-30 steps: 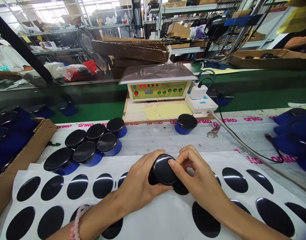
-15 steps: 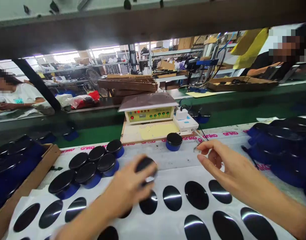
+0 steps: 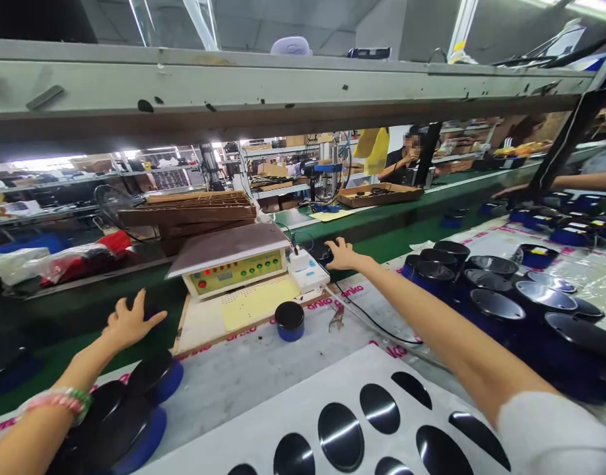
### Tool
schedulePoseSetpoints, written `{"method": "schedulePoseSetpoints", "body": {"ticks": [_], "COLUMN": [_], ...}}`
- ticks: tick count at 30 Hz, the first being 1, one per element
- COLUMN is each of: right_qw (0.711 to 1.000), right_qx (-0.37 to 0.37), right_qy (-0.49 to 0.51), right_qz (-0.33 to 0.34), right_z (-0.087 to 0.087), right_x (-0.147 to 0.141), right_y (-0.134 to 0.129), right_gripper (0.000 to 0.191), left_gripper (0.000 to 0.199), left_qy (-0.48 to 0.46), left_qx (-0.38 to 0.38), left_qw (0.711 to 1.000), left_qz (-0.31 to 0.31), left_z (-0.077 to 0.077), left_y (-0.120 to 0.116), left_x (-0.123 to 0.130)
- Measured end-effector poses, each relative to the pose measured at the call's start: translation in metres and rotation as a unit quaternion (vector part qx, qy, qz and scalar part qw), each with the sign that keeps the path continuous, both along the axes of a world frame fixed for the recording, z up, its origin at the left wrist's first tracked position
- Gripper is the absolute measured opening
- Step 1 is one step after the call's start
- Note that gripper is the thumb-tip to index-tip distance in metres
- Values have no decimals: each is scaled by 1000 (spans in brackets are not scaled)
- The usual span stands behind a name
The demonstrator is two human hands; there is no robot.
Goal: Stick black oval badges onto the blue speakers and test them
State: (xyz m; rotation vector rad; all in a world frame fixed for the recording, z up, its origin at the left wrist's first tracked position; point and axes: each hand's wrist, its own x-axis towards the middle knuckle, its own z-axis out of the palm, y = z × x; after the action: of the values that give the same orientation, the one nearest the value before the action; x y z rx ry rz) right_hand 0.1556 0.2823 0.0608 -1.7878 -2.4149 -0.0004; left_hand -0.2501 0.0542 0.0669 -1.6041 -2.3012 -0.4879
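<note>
My left hand (image 3: 129,321) is open over the green belt (image 3: 377,252), fingers spread, holding nothing. A dark blue container, partly hidden, lies behind its fingertips. Farther right, my right hand (image 3: 343,254) reaches across the belt with its fingers apart; their tips are at the edge of another small dark container (image 3: 325,256), and whether they touch it is unclear. A blue container with a black lid (image 3: 289,320) stands alone on the table. Below my left hand are more lidded containers (image 3: 154,376). Black ovals (image 3: 340,437) lie on a white sheet (image 3: 263,422).
A control box (image 3: 238,269) with a white plug unit (image 3: 305,272) stands at the table's back edge. A black cable (image 3: 377,324) runs rightward. Many blue containers (image 3: 496,303) crowd the right side. A shelf beam (image 3: 283,89) crosses above. People are beyond the belt.
The view has turned right and up. My left hand has let go of the dark round item and moved left over the belt. My right hand has reached forward to the belt.
</note>
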Motion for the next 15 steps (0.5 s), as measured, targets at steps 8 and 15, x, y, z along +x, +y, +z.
{"method": "schedulePoseSetpoints", "body": {"ticks": [8,15], "right_qw": [996,979], "right_qx": [-63,-135], "right_qy": [-48,-112], "right_qz": [35,99], "right_z": [-4,21], "right_x": [-10,41], "right_y": [31,21], "right_gripper": [35,37], "left_gripper": [30,32], "left_qy": [175,259], "left_qx": [38,98], "left_qw": [978,912], "left_qz": [-103,-302], "left_z": [17,5], "left_y": [-49,-68], "left_x": [51,105]}}
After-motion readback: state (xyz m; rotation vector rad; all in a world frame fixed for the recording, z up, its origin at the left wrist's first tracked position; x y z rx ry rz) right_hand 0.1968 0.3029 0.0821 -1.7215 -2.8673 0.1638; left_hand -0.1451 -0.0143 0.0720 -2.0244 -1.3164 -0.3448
